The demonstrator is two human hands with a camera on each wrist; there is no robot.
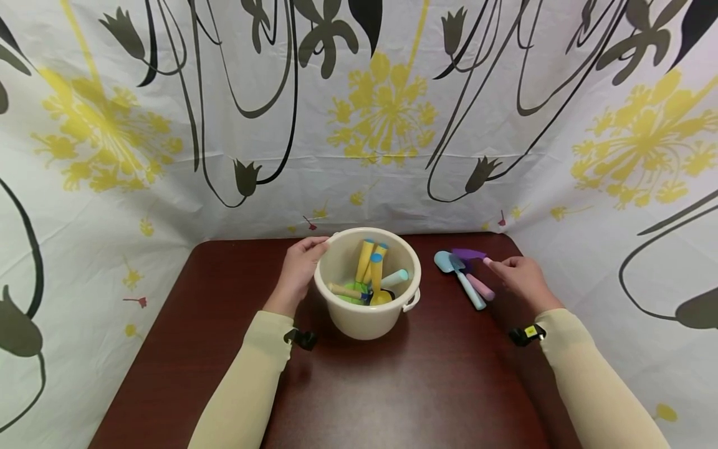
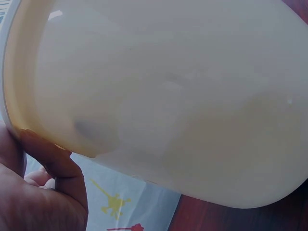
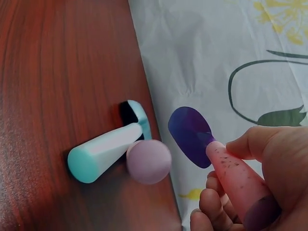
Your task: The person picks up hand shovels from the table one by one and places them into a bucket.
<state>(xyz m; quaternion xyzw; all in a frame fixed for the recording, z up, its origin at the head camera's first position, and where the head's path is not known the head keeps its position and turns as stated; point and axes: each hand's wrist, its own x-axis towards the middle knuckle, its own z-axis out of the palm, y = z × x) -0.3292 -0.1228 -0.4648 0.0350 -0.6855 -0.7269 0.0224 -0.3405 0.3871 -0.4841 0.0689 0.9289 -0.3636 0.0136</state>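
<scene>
A cream bucket (image 1: 367,323) stands on the table, and my left hand (image 1: 297,272) grips its rim on the left side. The left wrist view shows the thumb and fingers at the rim, with the bucket wall (image 2: 159,86) filling most of it. My right hand (image 1: 526,282) pinches a small toy shovel (image 3: 234,175) by its pink handle; its purple blade points away from the hand. Beside it on the table lie a light blue toy shovel (image 1: 471,292) and another pink-handled tool (image 1: 481,288), whose head is partly covered.
Inside the bucket are several yellow handles (image 1: 364,259) with blue ends, a pale aqua handle (image 1: 395,278) and a green piece (image 1: 353,292). A bucket handle lug (image 1: 412,301) sticks out at the right. Patterned cloth (image 1: 381,187) hangs behind the dark red table (image 1: 426,386).
</scene>
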